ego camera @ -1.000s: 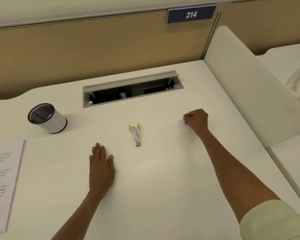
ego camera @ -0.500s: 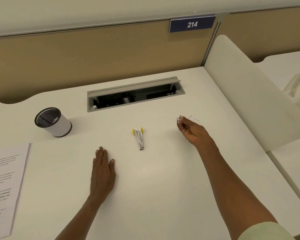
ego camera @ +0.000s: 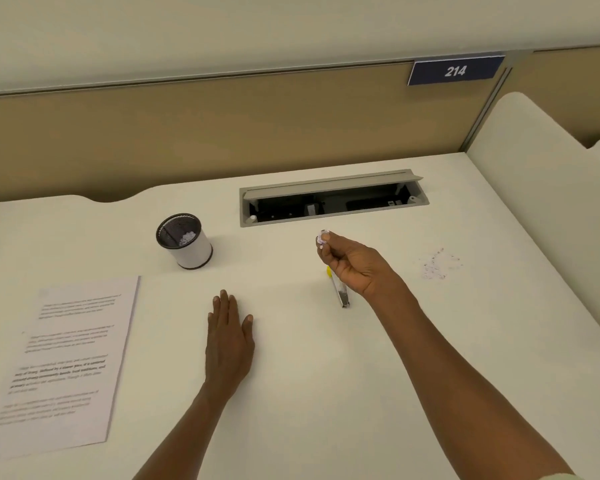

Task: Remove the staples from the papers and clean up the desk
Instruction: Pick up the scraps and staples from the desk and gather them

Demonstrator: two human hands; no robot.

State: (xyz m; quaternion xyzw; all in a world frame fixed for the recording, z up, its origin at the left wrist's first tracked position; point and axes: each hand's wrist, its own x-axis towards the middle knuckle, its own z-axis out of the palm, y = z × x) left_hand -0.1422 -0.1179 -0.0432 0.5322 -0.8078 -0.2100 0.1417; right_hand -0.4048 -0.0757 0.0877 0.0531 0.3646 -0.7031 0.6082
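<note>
Head view — right hand (ego camera: 352, 263), pinched scraps (ego camera: 323, 237)

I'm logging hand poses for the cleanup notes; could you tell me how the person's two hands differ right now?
The left hand lies flat on the white desk, fingers straight, holding nothing. The right hand is raised above the desk, fingers curled, pinching small pale scraps. Both are bare.

Even warm light, soft shadows, wide-angle edge bending, slight blur
</note>
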